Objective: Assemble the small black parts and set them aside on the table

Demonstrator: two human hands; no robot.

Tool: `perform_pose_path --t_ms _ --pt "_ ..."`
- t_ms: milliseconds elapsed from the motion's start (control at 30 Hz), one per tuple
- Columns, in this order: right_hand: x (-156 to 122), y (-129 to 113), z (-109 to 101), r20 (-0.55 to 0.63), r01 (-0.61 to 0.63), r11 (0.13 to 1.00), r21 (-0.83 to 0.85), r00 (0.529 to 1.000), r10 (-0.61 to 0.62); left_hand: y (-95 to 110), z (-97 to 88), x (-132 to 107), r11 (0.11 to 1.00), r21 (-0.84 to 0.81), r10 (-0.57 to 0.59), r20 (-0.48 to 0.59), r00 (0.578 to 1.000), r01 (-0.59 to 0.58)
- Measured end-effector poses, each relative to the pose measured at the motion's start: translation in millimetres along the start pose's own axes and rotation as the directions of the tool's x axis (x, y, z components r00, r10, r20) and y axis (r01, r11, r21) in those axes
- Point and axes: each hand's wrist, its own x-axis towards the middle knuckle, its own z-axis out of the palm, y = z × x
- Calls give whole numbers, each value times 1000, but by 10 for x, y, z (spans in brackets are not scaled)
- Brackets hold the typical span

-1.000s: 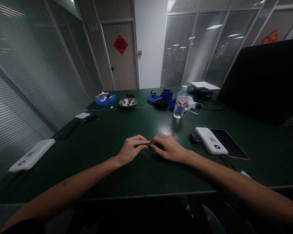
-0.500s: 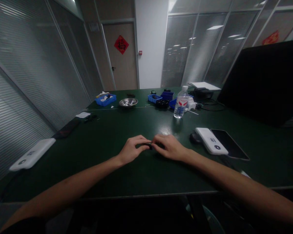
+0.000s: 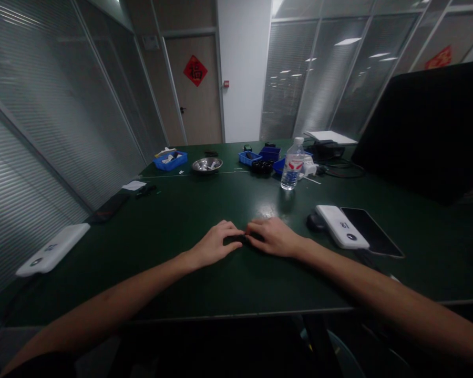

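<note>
Fiddling with a small dark part (image 3: 240, 238) low at the table (image 3: 173, 215), between left hand (image 3: 214, 245) and right hand (image 3: 275, 238). Probably pinching it with left thumb and finger; curling right fingers in from the other side, but can't tell if gripping. Likely mid-job: not put down yet, too dim to sort finished from remaining.

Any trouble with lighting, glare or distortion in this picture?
Head view: dim overall, with a glare patch on the green table beyond the right hand; head view: bright streaks on the glass wall, wide-angle stretch toward the edges; head view: detail between that hand and the left hand is dark and unclear.
</note>
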Motion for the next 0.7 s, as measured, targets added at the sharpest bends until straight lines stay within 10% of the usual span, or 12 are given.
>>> perform_pose_path --t_ms 367,700 --pt "-6 70 -110 71 -25 993 -119 997 34 42 -38 -6 996 77 -46 -1 999 46" --pt "-4 161 -91 44 -143 990 -14 989 143 -650 -608 -206 960 115 -256 -16 966 257"
